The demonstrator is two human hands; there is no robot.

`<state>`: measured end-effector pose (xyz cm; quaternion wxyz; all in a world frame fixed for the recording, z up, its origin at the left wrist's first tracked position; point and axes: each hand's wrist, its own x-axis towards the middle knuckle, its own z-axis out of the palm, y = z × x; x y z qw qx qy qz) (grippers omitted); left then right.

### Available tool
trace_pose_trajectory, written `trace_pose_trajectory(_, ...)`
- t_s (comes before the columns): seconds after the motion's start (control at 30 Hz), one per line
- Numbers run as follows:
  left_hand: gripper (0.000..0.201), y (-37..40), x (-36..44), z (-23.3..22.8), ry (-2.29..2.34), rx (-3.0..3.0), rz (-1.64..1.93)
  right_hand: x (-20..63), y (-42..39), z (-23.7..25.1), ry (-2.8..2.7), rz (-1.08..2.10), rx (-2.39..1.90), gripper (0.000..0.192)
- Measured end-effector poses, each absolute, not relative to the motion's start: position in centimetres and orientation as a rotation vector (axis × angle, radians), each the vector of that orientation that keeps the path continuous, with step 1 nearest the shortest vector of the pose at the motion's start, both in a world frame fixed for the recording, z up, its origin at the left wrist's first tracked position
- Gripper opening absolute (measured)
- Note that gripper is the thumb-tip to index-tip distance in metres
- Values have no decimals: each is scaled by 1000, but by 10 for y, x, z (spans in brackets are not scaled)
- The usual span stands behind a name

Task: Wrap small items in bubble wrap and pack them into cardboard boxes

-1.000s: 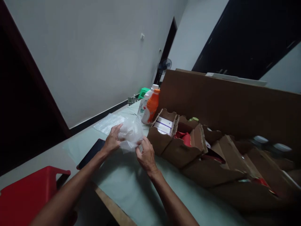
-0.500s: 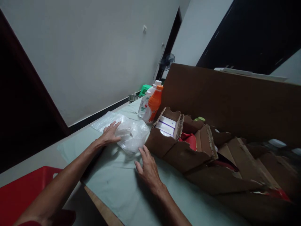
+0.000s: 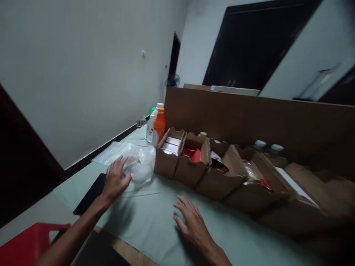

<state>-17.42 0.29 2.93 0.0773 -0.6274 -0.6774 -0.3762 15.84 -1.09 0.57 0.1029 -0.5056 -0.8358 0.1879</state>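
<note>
My left hand [image 3: 115, 178] hovers just in front of a crumpled sheet of bubble wrap [image 3: 144, 162], its fingers apart; whether it touches the plastic I cannot tell. Over the pale green tablecloth [image 3: 149, 218], my right hand [image 3: 191, 221] has its fingers spread and holds nothing. Partly behind my left wrist lies a flat dark tablet-like object [image 3: 91, 194]. A row of open cardboard boxes [image 3: 191, 171] stands beyond my right hand, with white packs [image 3: 171, 145] in the nearest left one and a red packet [image 3: 194, 154] in the one beside it.
An orange bottle [image 3: 159, 127] and a clear bottle [image 3: 149, 129] stand behind the bubble wrap. A tall cardboard panel [image 3: 249, 114] rises behind the boxes. At the lower left, a red plastic stool [image 3: 24, 244] stands by the table edge.
The view has swung to the right, bringing more boxes into sight. My right hand has moved away from the bubble wrap, and my left hand has drawn back to its near side.
</note>
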Motion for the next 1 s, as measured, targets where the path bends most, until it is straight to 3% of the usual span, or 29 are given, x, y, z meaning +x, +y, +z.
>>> trace_pose_trajectory(0.23,43,-58,-10,-35,-1246,-2681,-1191,240,-116,-15,-2291,457,-1594,27)
trace_pose_trajectory(0.43,43,-38,88,-85,-1141,-2834,-928,310,-163,-15,-2270,216,-1512,19)
trace_pose_trajectory(0.57,44,-44,98,-96,-1049,-2809,-753,424,-153,31,-1998,-411,-1932,24)
trace_pose_trajectory(0.67,44,-49,94,-97,-1021,-2776,-718,513,-121,74,-1692,-594,-2135,39)
trace_pose_trajectory(0.8,43,-48,92,-99,-1007,-2728,-718,584,-78,112,-1539,-657,-2317,50)
trace_pose_trajectory(1.0,43,-45,91,-102,-1047,-2730,-805,602,-78,132,-1718,-583,-2465,31)
